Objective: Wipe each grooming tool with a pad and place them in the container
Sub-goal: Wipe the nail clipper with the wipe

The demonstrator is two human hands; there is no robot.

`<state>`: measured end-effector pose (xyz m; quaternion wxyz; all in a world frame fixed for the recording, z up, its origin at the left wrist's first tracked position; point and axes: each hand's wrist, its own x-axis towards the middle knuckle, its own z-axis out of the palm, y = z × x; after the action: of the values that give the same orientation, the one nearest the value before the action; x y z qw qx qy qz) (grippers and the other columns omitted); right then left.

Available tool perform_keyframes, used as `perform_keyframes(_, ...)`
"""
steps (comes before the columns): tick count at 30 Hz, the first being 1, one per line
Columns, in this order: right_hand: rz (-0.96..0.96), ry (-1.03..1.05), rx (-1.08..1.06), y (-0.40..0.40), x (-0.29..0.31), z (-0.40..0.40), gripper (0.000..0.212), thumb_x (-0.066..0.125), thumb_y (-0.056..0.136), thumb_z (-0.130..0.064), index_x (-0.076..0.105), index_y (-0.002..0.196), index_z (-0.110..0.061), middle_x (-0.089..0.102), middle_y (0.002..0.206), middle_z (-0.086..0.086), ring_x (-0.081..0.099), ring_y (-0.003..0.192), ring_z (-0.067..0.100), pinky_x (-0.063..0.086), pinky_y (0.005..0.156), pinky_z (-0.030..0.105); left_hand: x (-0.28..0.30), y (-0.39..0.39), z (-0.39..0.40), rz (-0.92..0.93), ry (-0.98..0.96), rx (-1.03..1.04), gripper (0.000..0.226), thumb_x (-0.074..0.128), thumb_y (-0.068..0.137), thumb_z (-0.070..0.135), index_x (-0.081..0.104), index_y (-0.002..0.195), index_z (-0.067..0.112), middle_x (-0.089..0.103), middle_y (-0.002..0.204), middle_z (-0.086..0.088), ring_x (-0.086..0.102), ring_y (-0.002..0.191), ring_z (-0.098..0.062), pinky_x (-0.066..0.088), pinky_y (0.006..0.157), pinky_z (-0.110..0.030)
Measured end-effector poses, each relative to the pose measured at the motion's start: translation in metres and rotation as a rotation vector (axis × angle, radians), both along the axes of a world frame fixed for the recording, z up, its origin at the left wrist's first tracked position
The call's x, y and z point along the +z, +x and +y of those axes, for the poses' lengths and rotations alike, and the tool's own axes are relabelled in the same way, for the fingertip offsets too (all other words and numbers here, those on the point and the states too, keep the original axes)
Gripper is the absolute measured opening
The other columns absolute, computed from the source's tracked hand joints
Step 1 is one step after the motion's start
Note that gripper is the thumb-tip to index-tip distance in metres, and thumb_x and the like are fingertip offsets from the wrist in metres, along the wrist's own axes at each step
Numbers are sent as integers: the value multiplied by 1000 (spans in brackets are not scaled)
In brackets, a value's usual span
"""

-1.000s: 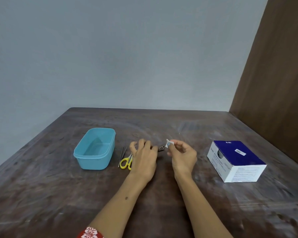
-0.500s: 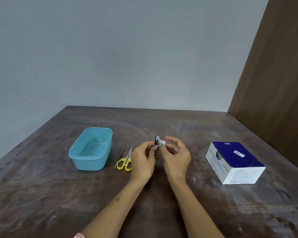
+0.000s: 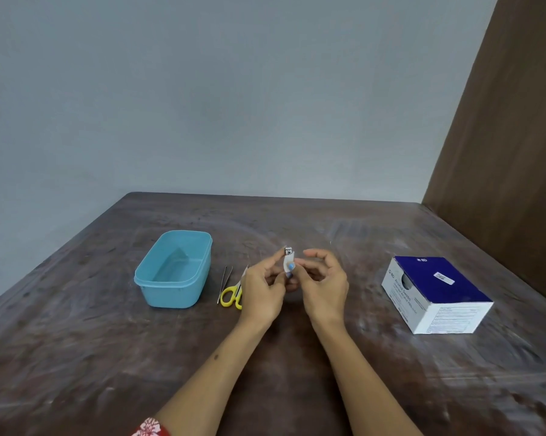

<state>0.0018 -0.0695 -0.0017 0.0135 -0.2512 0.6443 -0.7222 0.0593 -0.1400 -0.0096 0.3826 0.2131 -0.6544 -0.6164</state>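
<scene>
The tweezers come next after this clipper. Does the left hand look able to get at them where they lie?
Probably yes. The tweezers lie uncovered on the table between the container and the scissors, close beside the left hand. That hand holds the nail clipper, so it must release it first.

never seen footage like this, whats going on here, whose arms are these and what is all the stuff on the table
There is no machine here: a camera worn on a person's head looks down at their own arms. The left hand holds a small metal nail clipper upright, and the right hand holds a white pad against it. On the brown table lie an empty blue container, tweezers, yellow-handled scissors, and a blue and white box of alcohol swabs.
</scene>
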Motion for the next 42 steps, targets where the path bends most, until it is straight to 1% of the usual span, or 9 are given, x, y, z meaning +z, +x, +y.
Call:
perform_keyframes(7,-7,64,13,-4,-7,-4,17,69,79,-4,70,87,-19,73,81,2,69,66,7,55,57,20,0,2,-3,-35,-65,17,48,51,87,-12,54,127,13,71,85,-8,70,74,-10,58,70,-25)
perform_keyframes(12,181,205,-103,-8,-11,-5,15,70,81,-18,73,94,-24,63,94,-15,48,100,5,41,84,19,4,5,0,-40,-116,-14,47,52,87,-9,53,128,14,70,82,-5,70,72,-6,57,67,-19)
perform_keyframes(18,116,216,2,-9,-10,-6,9,70,80,-17,71,86,-23,60,99,-15,45,105,4,34,77,2,0,4,-6,-55,-177,33,49,53,86,-10,55,127,17,71,80,1,69,71,-4,56,67,-17)
perform_keyframes(23,145,151,-54,-12,-13,-8,10,69,81,-15,72,88,-22,61,96,-16,55,103,10,46,84,22,4,4,0,-22,-147,-38,48,51,87,-11,54,126,17,70,83,-7,69,72,-3,55,65,-15)
perform_keyframes(27,92,123,43,-9,-8,-5,16,71,80,-10,69,78,-26,64,97,-2,60,89,5,42,66,4,0,3,-7,-33,-143,10,46,55,87,-6,55,126,19,72,81,-4,70,73,-8,58,70,-23)
perform_keyframes(32,31,76,50,-10,-13,-10,22,71,80,-15,69,77,-37,64,97,-5,67,89,24,59,71,39,3,4,-4,-17,-124,-46,46,51,88,-10,54,126,16,69,81,-6,68,70,-3,58,68,-22)
perform_keyframes(36,0,99,74,-11,-15,-11,19,73,78,-16,68,74,-34,69,94,8,68,84,28,59,70,44,-2,3,-7,-26,-126,-12,47,51,87,-11,56,126,16,71,81,-6,69,72,-7,58,69,-23)
perform_keyframes(39,-5,99,66,-12,-16,-12,10,73,74,-30,70,75,-39,69,93,4,68,86,26,57,75,46,1,5,-5,-31,-128,-33,46,52,87,-11,55,126,14,70,83,-7,69,72,-5,57,68,-21)
perform_keyframes(42,-22,110,78,-10,-12,-10,12,72,76,-24,70,75,-35,70,92,6,68,86,27,58,74,44,1,4,-6,-43,-151,-34,47,52,87,-11,56,125,15,71,83,-5,69,73,-4,57,68,-20)
